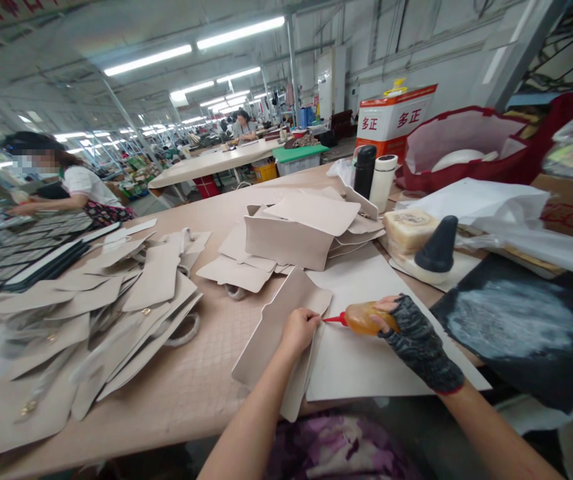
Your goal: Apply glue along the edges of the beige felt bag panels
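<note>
Gluing step, by the look of it. Your left hand (300, 328) pinches the upper edge of the beige leather panel (276, 327), fingers closed on the flap and lifting it slightly off the tabletop (186, 387). Your right hand (409, 327), in a dark fingerless glove, is wrapped shut around the amber squeeze bottle (364, 318); its red nozzle (334, 320) points at the panel edge, right at your left fingertips.

The panel lies partly on a white paper sheet (366, 360), near edge toward you. Judgement: the next move calls for a steady squeeze and a line kept along the edge, with the flap held up so the nozzle gets under it.

Around the panel: behind it, a loose heap of cut pieces (296, 233); far left of it, a bigger sprawl of finished pieces (116, 307). Right of it, a black cone (439, 245) beside a pale block (409, 230), and a dark board (516, 327) smeared white. Nothing sits between nozzle and edge; your own fingertips are the closest thing in the glue's way. A person (74, 187) works well beyond the left sprawl.
</note>
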A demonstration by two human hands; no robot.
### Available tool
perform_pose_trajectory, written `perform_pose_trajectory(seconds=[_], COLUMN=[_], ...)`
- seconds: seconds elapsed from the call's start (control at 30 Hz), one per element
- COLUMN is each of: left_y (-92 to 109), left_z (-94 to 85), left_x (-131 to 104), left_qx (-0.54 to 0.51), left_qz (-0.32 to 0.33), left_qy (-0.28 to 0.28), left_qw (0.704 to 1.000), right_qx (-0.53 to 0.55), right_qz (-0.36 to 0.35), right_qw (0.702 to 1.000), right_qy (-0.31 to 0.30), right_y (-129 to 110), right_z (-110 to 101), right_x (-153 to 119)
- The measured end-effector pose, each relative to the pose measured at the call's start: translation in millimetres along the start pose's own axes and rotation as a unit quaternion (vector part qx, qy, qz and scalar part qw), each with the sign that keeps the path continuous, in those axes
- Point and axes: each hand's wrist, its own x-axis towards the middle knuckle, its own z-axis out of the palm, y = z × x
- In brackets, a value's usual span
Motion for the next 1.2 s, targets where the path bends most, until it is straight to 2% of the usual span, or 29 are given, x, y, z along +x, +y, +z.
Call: perform_pose_trajectory(seconds=[0.53, 0.7, 1.03, 1.2], left_y=[-1.0, -5.0, -3.4, -2.6], left_z=[0.5, 3.9, 3.7, 2.6], left_x=[0.1, 2.0, 1.3, 0.0], left_qx=[-0.017, -0.015, -0.014, -0.012], left_qz=[0.005, 0.007, 0.006, 0.003], left_qy=[-0.001, 0.0, 0.001, 0.002], left_qw=[1.0, 1.0, 1.0, 1.0], right_qx=[0.044, 0.047, 0.093, 0.092], right_qz=[0.031, 0.039, 0.127, 0.113], right_qw=[0.998, 0.998, 0.988, 0.989], right_qy=[0.027, 0.019, -0.007, 0.005], right_y=[-27.1, -33.1, -51.9, -60.1], right_z=[-0.6, 1.5, 2.3, 3.6], right_x=[-25.2, -37.7, -59.8, -63.7])
